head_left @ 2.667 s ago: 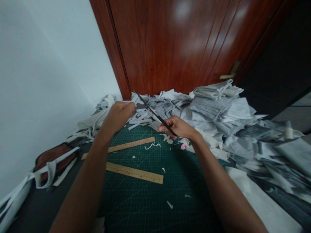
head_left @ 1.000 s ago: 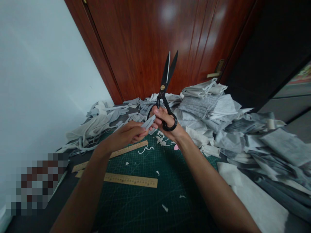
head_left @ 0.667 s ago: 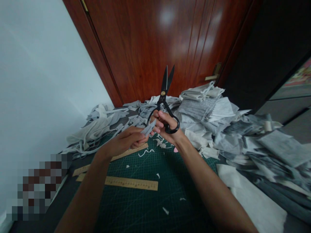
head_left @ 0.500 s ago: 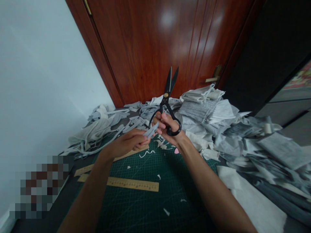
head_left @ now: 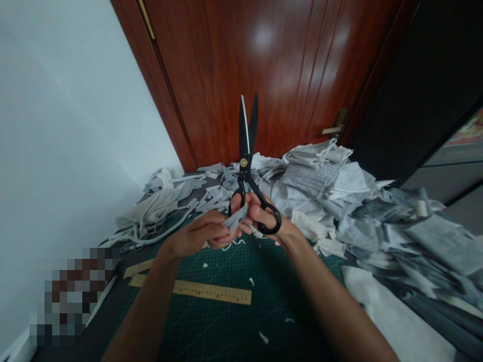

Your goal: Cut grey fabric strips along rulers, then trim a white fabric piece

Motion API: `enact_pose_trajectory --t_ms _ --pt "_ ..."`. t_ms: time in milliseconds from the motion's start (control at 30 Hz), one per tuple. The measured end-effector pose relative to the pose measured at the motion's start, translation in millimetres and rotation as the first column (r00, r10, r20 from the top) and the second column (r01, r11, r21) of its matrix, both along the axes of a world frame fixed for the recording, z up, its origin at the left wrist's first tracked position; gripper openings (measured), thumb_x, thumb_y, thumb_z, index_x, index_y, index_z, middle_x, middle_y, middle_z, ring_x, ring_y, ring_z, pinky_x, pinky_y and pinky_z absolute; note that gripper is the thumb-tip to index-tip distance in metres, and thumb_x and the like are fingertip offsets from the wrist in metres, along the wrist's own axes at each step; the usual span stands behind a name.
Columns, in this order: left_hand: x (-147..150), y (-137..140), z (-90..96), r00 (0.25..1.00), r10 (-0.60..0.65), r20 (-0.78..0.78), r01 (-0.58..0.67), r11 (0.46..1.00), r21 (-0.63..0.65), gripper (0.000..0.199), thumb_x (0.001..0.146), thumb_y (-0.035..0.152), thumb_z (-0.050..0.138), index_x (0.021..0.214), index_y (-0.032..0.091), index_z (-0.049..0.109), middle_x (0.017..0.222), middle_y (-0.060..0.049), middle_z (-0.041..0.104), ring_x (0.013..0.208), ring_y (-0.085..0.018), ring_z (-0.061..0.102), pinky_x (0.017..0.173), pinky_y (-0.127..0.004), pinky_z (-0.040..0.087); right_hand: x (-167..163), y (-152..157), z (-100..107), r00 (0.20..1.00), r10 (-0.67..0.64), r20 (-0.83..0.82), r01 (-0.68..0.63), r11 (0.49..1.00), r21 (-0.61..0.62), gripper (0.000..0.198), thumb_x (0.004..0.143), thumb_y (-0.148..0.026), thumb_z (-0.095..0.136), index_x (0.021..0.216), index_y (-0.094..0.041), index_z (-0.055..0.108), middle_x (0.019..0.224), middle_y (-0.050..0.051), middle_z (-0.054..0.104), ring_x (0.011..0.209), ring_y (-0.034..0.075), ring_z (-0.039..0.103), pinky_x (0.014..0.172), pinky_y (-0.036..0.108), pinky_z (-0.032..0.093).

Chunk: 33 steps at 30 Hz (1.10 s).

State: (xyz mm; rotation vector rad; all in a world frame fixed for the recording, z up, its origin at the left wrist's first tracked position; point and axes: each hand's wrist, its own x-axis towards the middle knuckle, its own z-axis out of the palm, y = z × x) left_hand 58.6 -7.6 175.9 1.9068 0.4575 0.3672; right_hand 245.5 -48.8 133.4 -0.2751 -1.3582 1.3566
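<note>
Head view, the only one I've got on the feed; places go by the green gridded cutting mat (head_left: 222, 324). Left hand (head_left: 199, 231) is above the mat's far half, grip pinching a small folded light-grey fabric piece (head_left: 235, 219) between thumb and fingers. Right hand (head_left: 266, 213) is just beside it, also above the mat, grip closed round the handles of the long black metal scissors (head_left: 245, 173). Their blades point up, parted in a narrow V, well clear of the fabric. Right fingertips come right up to the fabric's edge; I can't tell if they touch it.

On the mat: a flat yellowish wooden ruler (head_left: 213, 291), plus small white fabric scraps (head_left: 264, 338). Past the mat's far edge, short grey fabric strips (head_left: 215, 197). Right of the mat, a tall heap of grey and white cloth (head_left: 315, 178). Beyond the mat and strips, a glossy red-brown wooden door (head_left: 226, 65).
</note>
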Motion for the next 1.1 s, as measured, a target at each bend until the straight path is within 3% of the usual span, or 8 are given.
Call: enact_pose_trajectory --t_ms 100,300,467,633,700,767,900,1100 --pt "-1 -1 1.9 0.993 -0.110 0.033 0.115 0.978 -0.175 0.039 0.094 0.047 0.048 0.064 0.021 0.046 0.054 0.003 0.036 0.050 -0.012 0.033 0.049 -0.030 0.030 4 -4 7 0.990 -0.097 0.097 0.096 0.995 0.021 0.050 0.073 -0.060 0.080 0.098 -0.020 0.060 0.057 -0.008 0.049 0.051 0.010 0.045 0.054 0.026 0.042" --pt "7 -11 3.2 0.999 0.021 -0.030 -0.025 0.991 -0.130 0.033 0.102 0.048 0.039 0.093 0.021 0.055 0.064 0.005 0.041 0.052 -0.011 0.035 0.048 -0.026 0.029 10 -6 21 0.922 -0.330 0.204 0.336 0.942 0.006 0.036 0.075 -0.046 0.081 0.089 -0.021 0.060 0.060 -0.005 0.059 0.055 0.011 0.053 0.052 0.024 0.036" --pt "13 -13 8.2 0.985 0.153 -0.077 -0.143 0.982 0.127 0.038 0.102 0.053 0.037 0.098 0.022 0.059 0.068 0.005 0.043 0.059 -0.012 0.038 0.056 -0.025 0.034 16 -1 25 0.888 -0.459 -0.024 0.455 0.885 -0.093 0.029 0.078 -0.044 0.077 0.084 -0.022 0.058 0.058 -0.008 0.047 0.055 0.011 0.050 0.058 0.027 0.043" --pt "10 -7 17.9 0.941 0.334 -0.052 -0.287 0.872 0.398 0.034 0.101 0.046 0.041 0.089 0.021 0.062 0.074 0.001 0.051 0.069 -0.015 0.047 0.061 -0.026 0.036 37 2 23 0.849 -0.514 -0.123 0.493 0.853 -0.170 0.029 0.078 -0.043 0.076 0.082 -0.023 0.056 0.059 -0.009 0.039 0.053 0.011 0.044 0.059 0.029 0.046" --pt "5 -1 19.5 0.894 0.446 0.045 -0.423 0.806 0.414 0.034 0.101 0.045 0.041 0.085 0.021 0.060 0.070 0.002 0.047 0.064 -0.015 0.044 0.056 -0.026 0.034 51 0 19 0.880 -0.473 -0.039 0.460 0.871 -0.169 0.033 0.085 -0.054 0.067 0.085 -0.022 0.058 0.059 -0.008 0.038 0.050 0.010 0.038 0.055 0.029 0.043" --pt "-2 5 19.6 0.822 0.546 0.160 -0.567 0.764 0.307 0.035 0.101 0.047 0.040 0.082 0.022 0.054 0.065 0.003 0.040 0.056 -0.014 0.036 0.050 -0.026 0.029 65 -5 17 0.897 -0.426 0.120 0.438 0.893 -0.107 0.043 0.088 -0.064 0.058 0.090 -0.021 0.060 0.063 -0.007 0.037 0.052 0.011 0.037 0.056 0.030 0.043" --pt "-18 18 19.6 0.715 0.636 0.290 -0.684 0.722 0.105 0.035 0.101 0.050 0.041 0.080 0.022 0.047 0.063 0.005 0.032 0.050 -0.011 0.028 0.045 -0.024 0.024 82 -16 21 0.741 -0.410 0.533 0.395 0.907 0.148 0.061 0.083 -0.077 0.055 0.100 -0.019 0.062 0.080 0.001 0.049 0.072 0.016 0.046 0.065 0.030 0.042" --pt "-22 19 20.6 0.701 0.641 0.312 -0.711 0.661 0.240 0.037 0.102 0.050 0.040 0.079 0.022 0.049 0.061 0.004 0.036 0.050 -0.011 0.031 0.043 -0.023 0.026 72 -16 23 0.579 -0.326 0.747 0.256 0.943 0.212 0.078 0.082 -0.089 0.035 0.106 -0.018 0.057 0.086 0.004 0.054 0.075 0.018 0.049 0.065 0.031 0.044"
